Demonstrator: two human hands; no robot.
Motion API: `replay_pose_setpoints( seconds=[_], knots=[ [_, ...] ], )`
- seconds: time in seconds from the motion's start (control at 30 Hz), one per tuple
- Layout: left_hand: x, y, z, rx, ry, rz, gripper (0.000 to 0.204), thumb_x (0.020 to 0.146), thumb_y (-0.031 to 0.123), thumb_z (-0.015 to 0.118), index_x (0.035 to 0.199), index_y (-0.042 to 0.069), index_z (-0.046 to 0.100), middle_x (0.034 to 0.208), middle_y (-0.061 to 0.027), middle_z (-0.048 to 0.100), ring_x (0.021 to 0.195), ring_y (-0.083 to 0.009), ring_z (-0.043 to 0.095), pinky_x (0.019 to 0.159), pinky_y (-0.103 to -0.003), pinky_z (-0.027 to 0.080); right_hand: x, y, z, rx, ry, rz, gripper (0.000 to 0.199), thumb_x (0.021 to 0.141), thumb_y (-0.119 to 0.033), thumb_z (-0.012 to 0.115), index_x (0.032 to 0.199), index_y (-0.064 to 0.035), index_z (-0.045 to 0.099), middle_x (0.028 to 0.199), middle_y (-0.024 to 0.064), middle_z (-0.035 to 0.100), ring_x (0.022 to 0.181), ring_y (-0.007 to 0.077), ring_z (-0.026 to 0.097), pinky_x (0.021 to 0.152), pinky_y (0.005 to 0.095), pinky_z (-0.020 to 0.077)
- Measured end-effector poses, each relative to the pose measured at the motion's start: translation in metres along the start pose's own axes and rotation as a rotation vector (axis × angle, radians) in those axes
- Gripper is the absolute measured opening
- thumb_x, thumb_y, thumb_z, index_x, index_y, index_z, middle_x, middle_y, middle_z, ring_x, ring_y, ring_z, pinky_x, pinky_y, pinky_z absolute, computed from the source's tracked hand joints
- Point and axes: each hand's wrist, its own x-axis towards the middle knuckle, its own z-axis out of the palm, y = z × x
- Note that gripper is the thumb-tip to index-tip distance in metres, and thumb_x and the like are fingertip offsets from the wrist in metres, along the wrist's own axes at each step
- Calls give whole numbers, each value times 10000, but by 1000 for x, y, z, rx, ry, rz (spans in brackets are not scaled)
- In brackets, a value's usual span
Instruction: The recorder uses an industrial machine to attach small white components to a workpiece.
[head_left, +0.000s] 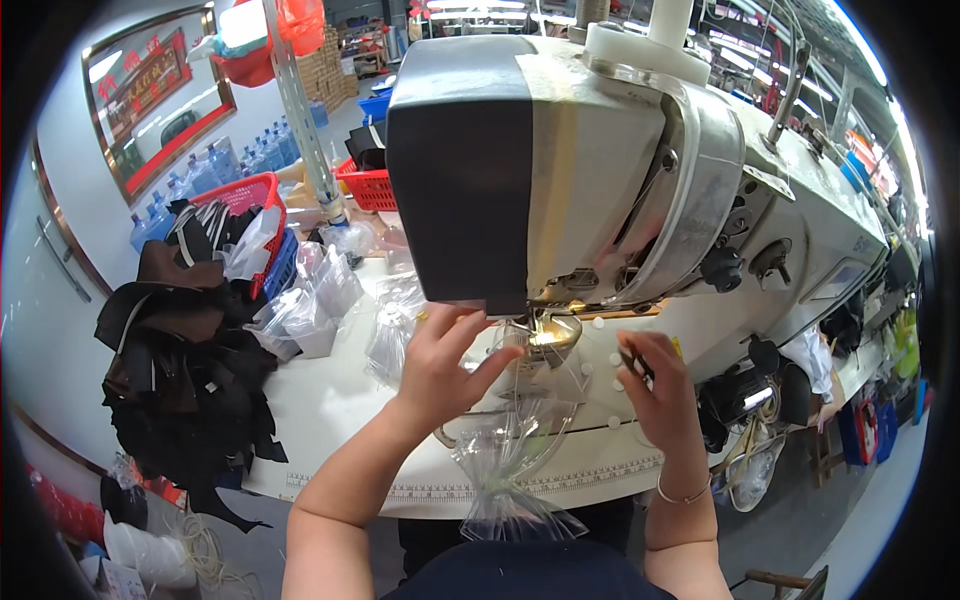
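1 dk item (640, 366) — R hand (660, 392), nr sewing mach. (620, 180)

Red chars (131, 66) on mirror (205, 100); scale nos. (425, 493) on tbl. (320, 400), tiny.

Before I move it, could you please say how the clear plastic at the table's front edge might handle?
The clear plastic is probably floppy, given its creases; likely light, being see-through film; perhaps slippery, with that shine.

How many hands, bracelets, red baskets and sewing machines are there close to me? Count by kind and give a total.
Hands: 2, left hand and right hand
Bracelet: 1
Red baskets: 2, nearer basket and farther basket
Sewing machine: 1
Total: 6
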Motion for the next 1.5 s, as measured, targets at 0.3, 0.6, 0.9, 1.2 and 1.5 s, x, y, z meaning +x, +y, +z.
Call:
replay_pose_setpoints(
  seconds=[0.3, 0.6, 0.9, 1.2, 1.5],
  knots=[
    [-8, -17, 17, 191, -180, 270, 210, 689, 128, 641, 879, 50, 596, 830, -63, 599, 610, -189, 591, 538, -281, 486, -8, -39, 28, -256, 42, -70, 379, 747, -104, 635, 1113, -82, 539, 786, 56, 473, 575, 168, 503, 493, 292, 417],
    [-3, -18, 15, 169, -199, 231, 197, 696, 137, 630, 861, 59, 554, 807, -59, 581, 610, -188, 590, 528, -283, 474, 5, -33, 50, -356, 183, -227, 180, 740, -128, 633, 883, -62, 547, 782, 41, 451, 583, 192, 507, 483, 302, 425],
    [-14, -17, 28, 283, -36, 217, 142, 705, 115, 612, 808, 60, 532, 724, -45, 564, 496, -182, 536, 453, -274, 426, 15, -37, 58, -425, 170, -256, 191, 730, -149, 633, 718, -46, 473, 742, 56, 417, 573, 194, 506, 475, 316, 419],
    [-15, -20, 18, -31, -196, 96, 317, 619, 15, 566, 929, 69, 520, 1073, -109, 502, 962, -295, 490, 799, -396, 407, 5, -20, 51, -255, 266, -248, 138, 748, -112, 627, 845, -48, 554, 732, 50, 478, 601, 204, 531, 468, 309, 423],
    [-4, -20, 27, 159, -14, 350, 175, 640, -29, 562, 791, 57, 575, 773, -42, 573, 707, -229, 556, 636, -334, 450, 2, 22, 48, 1214, 90, 746, 133, 817, -152, 590, 854, -28, 557, 655, 1, 493, 508, 35, 394, 417, 183, 296]
  ],
)
